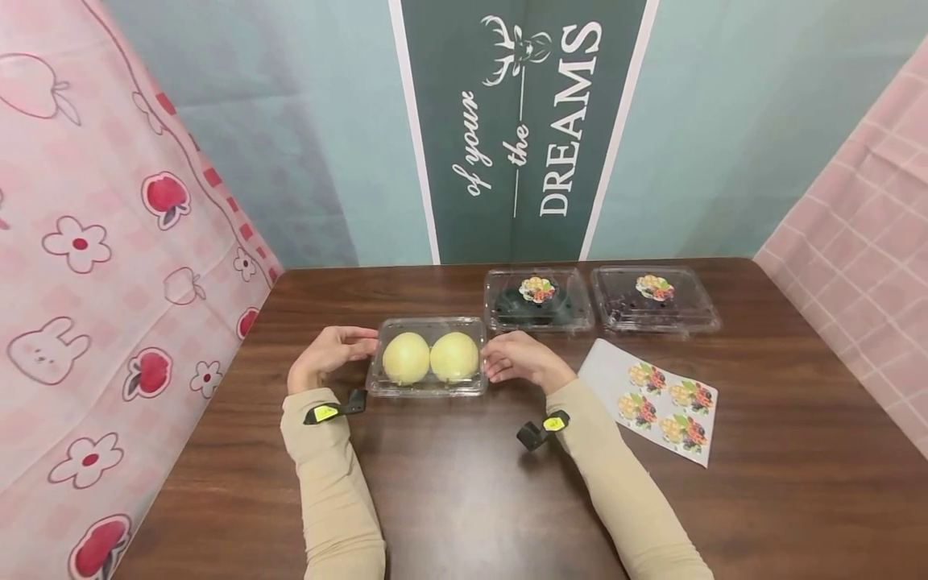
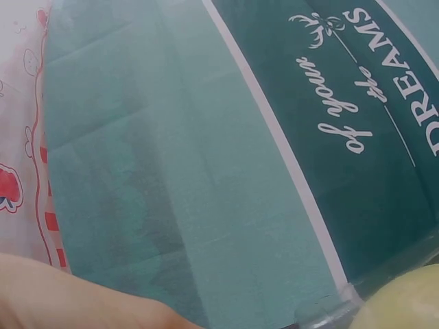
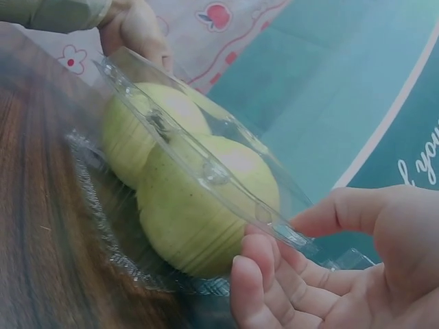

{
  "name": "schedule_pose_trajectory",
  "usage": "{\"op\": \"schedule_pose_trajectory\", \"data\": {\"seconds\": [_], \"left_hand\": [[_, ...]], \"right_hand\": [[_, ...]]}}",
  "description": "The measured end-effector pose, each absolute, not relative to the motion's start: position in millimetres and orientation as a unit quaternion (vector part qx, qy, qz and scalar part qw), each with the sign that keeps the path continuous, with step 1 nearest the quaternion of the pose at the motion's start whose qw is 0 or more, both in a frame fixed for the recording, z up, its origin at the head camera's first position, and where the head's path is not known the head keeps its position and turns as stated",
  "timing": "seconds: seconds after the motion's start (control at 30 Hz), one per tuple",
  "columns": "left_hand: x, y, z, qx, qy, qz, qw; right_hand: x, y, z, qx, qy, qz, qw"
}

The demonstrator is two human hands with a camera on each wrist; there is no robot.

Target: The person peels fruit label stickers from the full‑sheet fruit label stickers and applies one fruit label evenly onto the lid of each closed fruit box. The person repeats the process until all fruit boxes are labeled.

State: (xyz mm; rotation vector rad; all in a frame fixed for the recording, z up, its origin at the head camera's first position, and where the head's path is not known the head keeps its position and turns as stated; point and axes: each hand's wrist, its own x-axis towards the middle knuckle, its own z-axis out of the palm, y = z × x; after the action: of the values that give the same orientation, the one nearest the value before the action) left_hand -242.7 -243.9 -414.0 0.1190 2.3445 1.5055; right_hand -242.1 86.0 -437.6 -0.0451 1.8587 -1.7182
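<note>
A clear plastic clamshell box (image 1: pixel 432 390) sits on the table between my hands, with two round pale yellow-green fruits (image 1: pixel 406 358) inside. At its left end my left hand (image 1: pixel 328 354) grips the edge; the left wrist view shows only a bare part of that hand (image 2: pixel 75 301) and a corner of the box. My right hand (image 1: pixel 525 358) holds the opposite end. Seen from the right wrist, the thumb lies over the rim of the lid (image 3: pixel 199 161) and the curled fingers are below it. Whether the lid is latched cannot be told.
Two lidded clear boxes stand at the back: one with dark contents (image 1: pixel 507 310), the other with purplish contents (image 1: pixel 623 310); each bears a fruit sticker. A sheet of fruit stickers (image 1: pixel 663 407) lies beside my right forearm. Fabric-covered walls (image 1: pixel 326 161) border the table.
</note>
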Motion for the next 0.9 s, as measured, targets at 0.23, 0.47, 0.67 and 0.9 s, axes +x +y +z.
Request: {"op": "schedule_pose_trajectory", "data": {"seconds": [0.23, 0.47, 0.67, 0.9], "left_hand": [[-242.3, -247.7, -414.8, 0.078, 0.817, 0.535, 0.202], [-242.8, -249.0, -415.5, 0.076, 0.805, 0.565, 0.162], [-245.0, -243.0, -415.0, 0.064, 0.828, 0.538, 0.144], [-245.7, -238.7, -415.2, 0.048, 0.842, 0.517, 0.146]], "right_hand": [[-241.7, 99.0, -436.2, -0.046, 0.709, -0.621, 0.331], [-241.0, 109.2, -432.3, -0.063, 0.693, -0.648, 0.309], [-240.1, 102.6, -433.7, -0.039, 0.693, -0.658, 0.292], [-239.2, 99.5, -435.4, -0.034, 0.697, -0.652, 0.296]]}}
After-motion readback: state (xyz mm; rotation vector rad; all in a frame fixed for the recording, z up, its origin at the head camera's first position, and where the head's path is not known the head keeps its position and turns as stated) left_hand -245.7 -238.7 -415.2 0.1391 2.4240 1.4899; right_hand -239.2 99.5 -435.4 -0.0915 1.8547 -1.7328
